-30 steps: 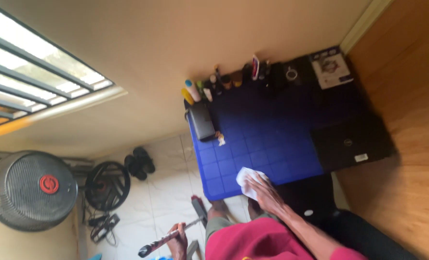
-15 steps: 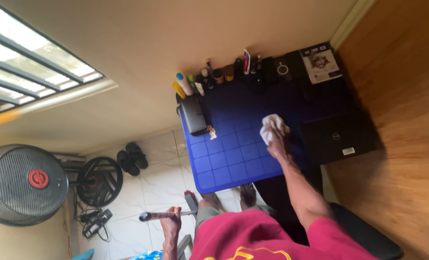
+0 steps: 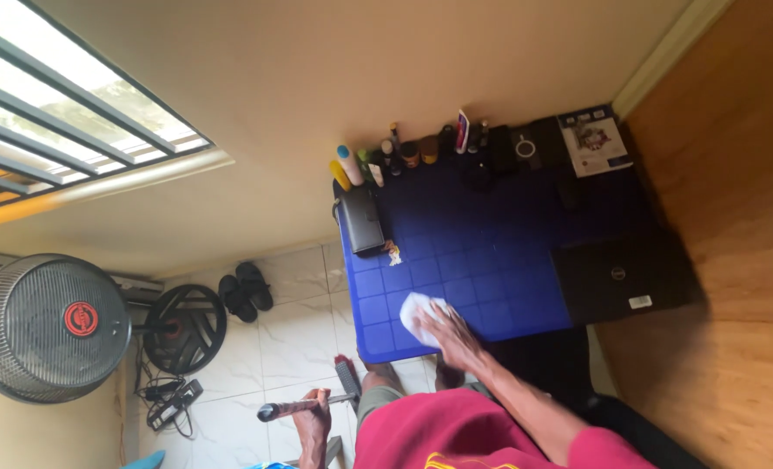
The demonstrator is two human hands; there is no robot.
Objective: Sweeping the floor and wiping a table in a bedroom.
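Observation:
My right hand presses a white cloth flat on the near left part of a blue tiled-pattern table, close to its front edge. My left hand hangs down beside my body and grips a dark stick-like handle, which ends near a red and black brush head above the floor. My red shirt fills the bottom of the view, and my bare feet show under the table's edge.
A closed black laptop lies on the table's right side, a black pouch and a small wrapper on its left. Several bottles and a booklet line the wall. On the tiled floor: fan, weight plate, sandals.
My right hand slid the cloth from the table's middle, near the laptop, back to the near left corner. The left hand keeps hold of the handle.

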